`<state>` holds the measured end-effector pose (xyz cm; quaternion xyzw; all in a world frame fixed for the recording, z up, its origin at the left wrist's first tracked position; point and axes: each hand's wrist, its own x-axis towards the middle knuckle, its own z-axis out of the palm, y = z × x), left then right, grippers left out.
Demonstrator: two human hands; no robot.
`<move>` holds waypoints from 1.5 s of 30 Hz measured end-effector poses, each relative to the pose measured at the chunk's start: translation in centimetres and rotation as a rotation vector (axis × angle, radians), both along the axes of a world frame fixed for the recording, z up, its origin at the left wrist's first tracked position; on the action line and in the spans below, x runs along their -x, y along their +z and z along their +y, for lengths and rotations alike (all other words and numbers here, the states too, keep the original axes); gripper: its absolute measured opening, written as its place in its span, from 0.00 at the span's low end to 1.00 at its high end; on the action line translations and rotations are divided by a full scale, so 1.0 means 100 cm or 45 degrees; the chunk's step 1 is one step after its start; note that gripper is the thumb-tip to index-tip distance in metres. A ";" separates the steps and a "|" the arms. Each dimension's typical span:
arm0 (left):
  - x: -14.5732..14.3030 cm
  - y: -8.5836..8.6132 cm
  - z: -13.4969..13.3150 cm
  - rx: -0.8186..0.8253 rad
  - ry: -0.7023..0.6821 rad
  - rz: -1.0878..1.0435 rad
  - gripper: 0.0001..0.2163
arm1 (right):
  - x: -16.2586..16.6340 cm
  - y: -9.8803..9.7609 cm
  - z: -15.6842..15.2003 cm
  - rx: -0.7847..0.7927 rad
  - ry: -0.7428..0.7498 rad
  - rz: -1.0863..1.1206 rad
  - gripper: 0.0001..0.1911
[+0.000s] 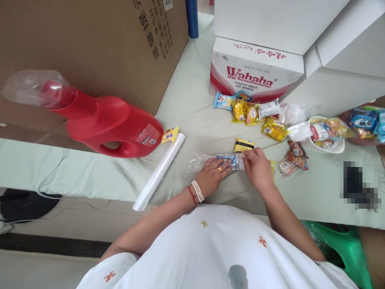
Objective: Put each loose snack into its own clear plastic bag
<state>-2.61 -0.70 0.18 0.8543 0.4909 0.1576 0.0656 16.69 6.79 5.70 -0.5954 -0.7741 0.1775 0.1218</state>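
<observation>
My left hand (212, 174), with a ring and bracelets, lies flat with its fingers stretched over a clear plastic bag (197, 162). Inside the bag is a blue snack packet (233, 160), partly covered by those fingers. At the bag's right end, my right hand (258, 168) pinches the plastic between thumb and fingers. A yellow snack packet with a dark band (244, 144) rests just beyond the bag. Part of a yellow-green wrapper (272, 166) shows beside my right hand, mostly hidden behind it.
Several snack packets (252, 112) lie before a Wahaha carton (255, 74). A white bowl (327, 149) holds more snacks; brown packets (297, 154) lie nearer. To the left are a white roll (161, 172), a yellow packet (170, 135) and a large red bottle (111, 124).
</observation>
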 end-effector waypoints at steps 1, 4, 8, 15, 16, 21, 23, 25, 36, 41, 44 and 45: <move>-0.003 -0.001 0.001 0.014 -0.007 0.004 0.18 | 0.010 -0.001 -0.002 0.026 0.058 -0.089 0.13; -0.003 -0.002 0.002 0.059 -0.040 -0.036 0.13 | 0.036 -0.012 -0.008 0.125 0.214 -0.184 0.14; 0.022 0.002 -0.002 0.048 0.094 -0.342 0.13 | 0.044 -0.034 -0.012 0.124 0.340 0.035 0.17; 0.049 0.005 -0.007 0.224 0.856 -0.158 0.14 | 0.033 -0.044 -0.031 -0.023 0.530 0.145 0.24; 0.048 0.007 -0.009 0.275 0.799 -0.134 0.10 | 0.033 -0.043 -0.033 -0.020 0.534 0.140 0.24; 0.036 0.032 -0.008 0.546 0.714 -0.455 0.08 | 0.028 -0.038 -0.039 -0.020 0.547 0.115 0.24; 0.026 0.038 0.003 0.673 0.687 -0.720 0.09 | 0.024 -0.040 -0.040 -0.007 0.555 0.180 0.26; 0.012 0.038 0.017 0.809 0.668 -0.938 0.09 | 0.018 -0.043 -0.040 0.037 0.568 0.310 0.30; -0.027 0.013 0.026 0.329 0.656 -0.220 0.09 | -0.003 -0.056 -0.033 0.890 0.187 1.187 0.37; -0.023 0.009 0.042 0.418 0.499 -0.554 0.16 | 0.004 -0.063 -0.031 0.916 -0.009 1.391 0.39; -0.025 0.010 0.050 0.478 0.458 -0.360 0.15 | 0.006 -0.062 -0.036 0.844 -0.141 1.358 0.37; -0.027 0.010 0.052 0.489 0.473 -0.294 0.15 | 0.006 -0.059 -0.040 0.782 -0.186 1.304 0.35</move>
